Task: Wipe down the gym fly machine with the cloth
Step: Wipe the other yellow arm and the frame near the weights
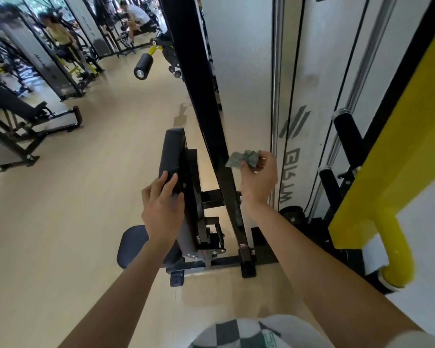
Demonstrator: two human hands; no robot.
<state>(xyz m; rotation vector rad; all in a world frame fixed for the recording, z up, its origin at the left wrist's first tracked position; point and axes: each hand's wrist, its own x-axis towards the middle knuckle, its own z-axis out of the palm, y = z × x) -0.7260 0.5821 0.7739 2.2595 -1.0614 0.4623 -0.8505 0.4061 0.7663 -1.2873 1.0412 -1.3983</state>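
Grey-green cloth (pixel 244 159) is seen bunched in the closed fingers of the right hand (pixel 259 179), pressed against the black frame post (pixel 211 121), whose long axis slants upward. The back pad (pixel 172 156), standing upright, is touched by the spread left hand (pixel 162 209).

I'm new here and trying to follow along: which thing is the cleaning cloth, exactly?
Find the tall black slanted frame post in the middle of the machine. Low on its right side, the right hand pinches a crumpled grey-green cloth against it. It is the only soft, rumpled thing among hard metal and black padding.
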